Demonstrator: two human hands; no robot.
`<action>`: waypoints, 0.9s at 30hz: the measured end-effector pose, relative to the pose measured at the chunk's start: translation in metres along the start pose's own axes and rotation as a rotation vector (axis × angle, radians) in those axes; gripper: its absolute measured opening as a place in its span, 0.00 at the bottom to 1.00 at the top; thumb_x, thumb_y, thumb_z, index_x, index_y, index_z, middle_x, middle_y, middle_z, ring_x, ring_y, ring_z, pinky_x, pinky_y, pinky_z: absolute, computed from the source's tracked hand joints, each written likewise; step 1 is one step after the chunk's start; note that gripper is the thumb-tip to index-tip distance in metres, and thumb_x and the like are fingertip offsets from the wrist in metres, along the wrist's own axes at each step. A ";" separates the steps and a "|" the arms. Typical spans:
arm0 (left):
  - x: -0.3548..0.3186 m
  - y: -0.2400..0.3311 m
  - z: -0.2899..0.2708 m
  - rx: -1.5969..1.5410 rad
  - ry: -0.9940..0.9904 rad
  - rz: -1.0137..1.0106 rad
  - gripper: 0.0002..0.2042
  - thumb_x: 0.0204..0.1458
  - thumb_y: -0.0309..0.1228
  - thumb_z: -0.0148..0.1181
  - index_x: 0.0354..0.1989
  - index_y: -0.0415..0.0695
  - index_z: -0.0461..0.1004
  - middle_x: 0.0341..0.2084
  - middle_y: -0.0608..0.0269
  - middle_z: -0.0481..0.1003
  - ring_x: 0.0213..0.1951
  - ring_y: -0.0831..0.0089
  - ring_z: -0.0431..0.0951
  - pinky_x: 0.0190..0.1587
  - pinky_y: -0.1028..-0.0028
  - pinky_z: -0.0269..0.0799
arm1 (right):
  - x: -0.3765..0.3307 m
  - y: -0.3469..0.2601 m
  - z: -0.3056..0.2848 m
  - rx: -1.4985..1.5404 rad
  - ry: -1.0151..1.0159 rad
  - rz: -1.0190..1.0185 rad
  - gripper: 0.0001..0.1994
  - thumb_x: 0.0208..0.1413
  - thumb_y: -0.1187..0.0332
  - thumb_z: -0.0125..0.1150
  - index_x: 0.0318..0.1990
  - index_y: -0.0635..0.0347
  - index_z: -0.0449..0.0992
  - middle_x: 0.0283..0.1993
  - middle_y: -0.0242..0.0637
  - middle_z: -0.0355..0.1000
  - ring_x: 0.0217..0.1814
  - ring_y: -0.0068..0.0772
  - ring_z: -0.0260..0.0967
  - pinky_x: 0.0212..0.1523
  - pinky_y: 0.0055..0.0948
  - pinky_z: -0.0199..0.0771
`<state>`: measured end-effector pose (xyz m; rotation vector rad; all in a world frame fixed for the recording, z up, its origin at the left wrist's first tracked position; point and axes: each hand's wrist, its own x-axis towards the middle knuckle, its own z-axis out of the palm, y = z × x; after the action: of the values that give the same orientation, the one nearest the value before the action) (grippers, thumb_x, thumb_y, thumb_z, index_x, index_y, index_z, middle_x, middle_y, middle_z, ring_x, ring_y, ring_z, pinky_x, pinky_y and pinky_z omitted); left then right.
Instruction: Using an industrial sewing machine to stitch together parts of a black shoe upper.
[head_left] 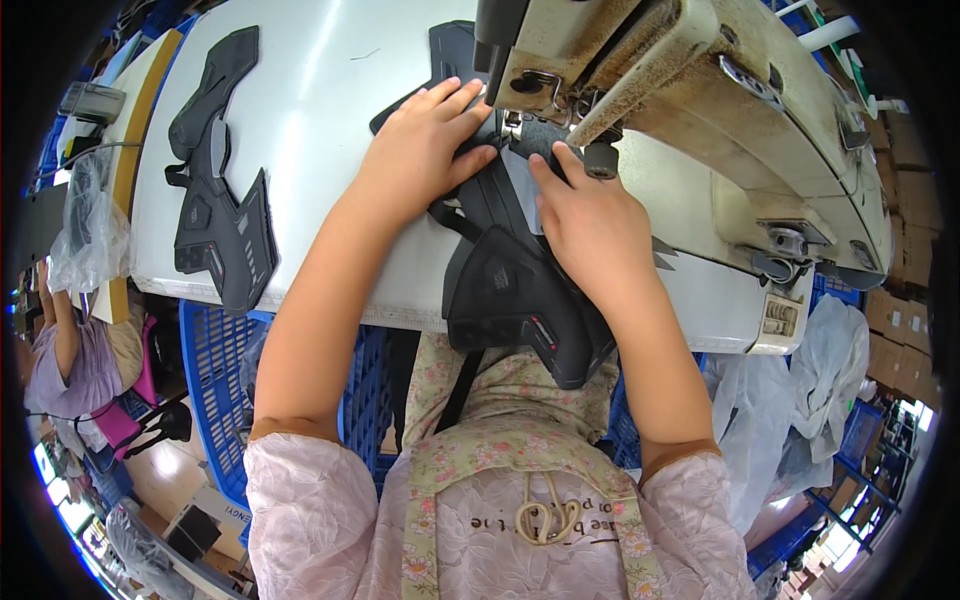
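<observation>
- Left hand (pixel 425 150) and right hand (pixel 590 225) press flat, fingers spread open, on the black padded piece (pixel 515 290) under the sewing machine (pixel 690 90) needle.
- Stitching looks underway; another black piece (pixel 220 190) lies far left on the bench (pixel 320 100).

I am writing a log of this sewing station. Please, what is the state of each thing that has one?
left hand: flat, pressing the black padded piece
right hand: flat on the black padded piece, which lies partly under the sewing machine
spare black pieces: lying untouched on the white table
</observation>
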<state>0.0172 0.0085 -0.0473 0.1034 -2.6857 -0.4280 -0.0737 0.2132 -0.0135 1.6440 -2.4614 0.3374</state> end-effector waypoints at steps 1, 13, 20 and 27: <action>0.002 -0.002 0.001 -0.015 0.053 0.049 0.20 0.48 0.33 0.66 0.50 0.41 0.75 0.45 0.53 0.76 0.51 0.52 0.73 0.55 0.61 0.69 | 0.001 0.000 0.000 -0.001 0.000 0.000 0.16 0.51 0.68 0.61 0.49 0.55 0.80 0.36 0.35 0.75 0.45 0.39 0.70 0.34 0.33 0.79; 0.020 -0.020 0.003 -0.013 -0.150 -0.055 0.22 0.51 0.41 0.65 0.51 0.42 0.76 0.57 0.59 0.72 0.63 0.57 0.67 0.65 0.59 0.63 | 0.012 0.003 0.006 -0.028 -0.094 0.092 0.18 0.54 0.66 0.60 0.54 0.51 0.76 0.58 0.36 0.73 0.43 0.43 0.77 0.39 0.38 0.80; 0.023 -0.027 0.004 -0.023 -0.145 -0.037 0.21 0.52 0.42 0.64 0.51 0.42 0.76 0.55 0.59 0.73 0.63 0.56 0.67 0.65 0.59 0.62 | 0.015 0.003 0.006 -0.020 -0.075 0.084 0.18 0.54 0.66 0.61 0.54 0.51 0.77 0.57 0.36 0.73 0.47 0.44 0.75 0.41 0.39 0.80; 0.025 -0.021 0.001 -0.020 -0.164 -0.046 0.24 0.54 0.42 0.62 0.55 0.42 0.73 0.57 0.56 0.73 0.64 0.56 0.65 0.66 0.59 0.59 | 0.012 0.005 0.010 -0.019 -0.002 0.045 0.16 0.58 0.67 0.56 0.53 0.55 0.76 0.36 0.40 0.74 0.46 0.41 0.71 0.31 0.40 0.80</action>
<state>-0.0057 -0.0144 -0.0455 0.1292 -2.8434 -0.4974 -0.0830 0.2013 -0.0201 1.5841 -2.4987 0.3182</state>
